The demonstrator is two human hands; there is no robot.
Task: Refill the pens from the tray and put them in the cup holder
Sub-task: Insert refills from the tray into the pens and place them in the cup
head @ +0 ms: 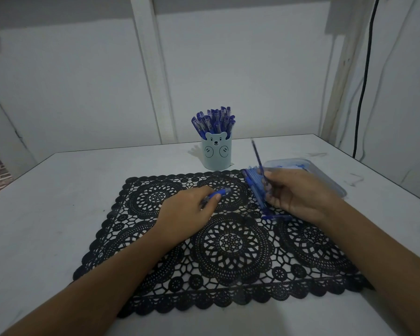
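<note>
Lying flat on a white table (58,202), a black lace mat (228,243) is being shown by the head camera. A blue pen (220,192) is being pinched by the left hand (187,209), with the thumb and curled fingers closed round it, and it is being held low, just over the mat's far middle. A thin blue refill (257,156) is being gripped by the right hand (298,192) between the thumb and the curled fingers, and its tip is being pointed up; it is being blurred, so small parts cannot be told. A pile of blue pens (254,187) is being kept on the mat's far right edge, just beside the right hand's fingers and partly hidden by them. A clear plastic tray (330,175) is being rested on the table just behind the right hand. A pale blue cup holder (216,154) with a bear face is being stood upright just past the mat's far edge, and many blue capped pens (214,122) are being held upright inside it. A black cable (364,81) is being hung down the white wall at the far right.
</note>
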